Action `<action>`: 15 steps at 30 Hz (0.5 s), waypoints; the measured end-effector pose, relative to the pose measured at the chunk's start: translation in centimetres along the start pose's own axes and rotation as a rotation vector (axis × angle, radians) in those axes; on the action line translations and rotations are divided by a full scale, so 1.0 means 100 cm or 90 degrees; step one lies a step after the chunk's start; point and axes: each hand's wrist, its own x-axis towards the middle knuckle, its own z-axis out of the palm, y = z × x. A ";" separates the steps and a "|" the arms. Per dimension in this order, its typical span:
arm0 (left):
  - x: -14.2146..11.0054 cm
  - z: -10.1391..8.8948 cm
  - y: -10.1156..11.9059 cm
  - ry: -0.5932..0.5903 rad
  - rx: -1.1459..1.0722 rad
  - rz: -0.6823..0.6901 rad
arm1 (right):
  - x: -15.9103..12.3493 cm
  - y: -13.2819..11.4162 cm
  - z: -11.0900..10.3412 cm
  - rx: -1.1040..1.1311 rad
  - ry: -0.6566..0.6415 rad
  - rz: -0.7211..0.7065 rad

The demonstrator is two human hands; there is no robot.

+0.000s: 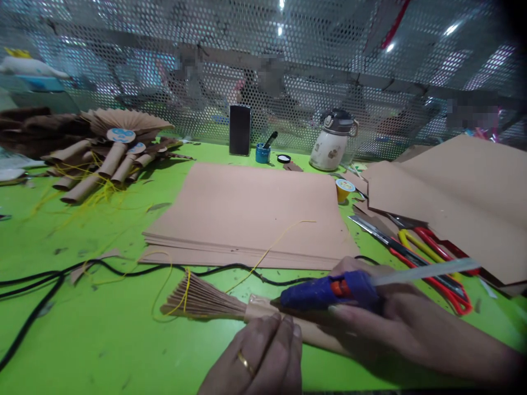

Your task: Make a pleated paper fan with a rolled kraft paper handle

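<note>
My right hand (382,318) is wrapped round a blue glue gun (325,292) with a clear glue stick (428,272) poking out of its back. Its nozzle points left, at the edge of a brown paper tube (313,330) lying on the table. With bent fingers, my left hand (259,351), a gold ring on one finger, presses the tube near its left end. From that end comes a pleated brown paper fan (201,296), folded together and tied with yellow string (187,291). A loose strand of the string runs over the paper sheets (263,214) behind.
Finished-looking paper fans (123,129) lie at the left. A black cord (135,269) crosses the green table (102,345). Right are a utility knife (382,236), scissors (432,241) and more brown paper (457,186). A phone (239,130), blue jar (262,153) and bottle (329,142) stand behind.
</note>
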 end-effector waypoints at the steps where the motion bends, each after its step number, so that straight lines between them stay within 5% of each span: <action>1: 0.000 0.000 0.000 0.000 -0.002 -0.004 | -0.003 0.003 -0.001 0.000 -0.002 0.006; 9: -0.009 0.001 -0.002 -0.030 0.061 0.060 | 0.004 -0.007 0.000 0.002 -0.012 -0.007; 15: -0.007 0.002 0.000 -0.034 0.045 0.031 | 0.009 -0.012 0.001 0.012 -0.022 -0.031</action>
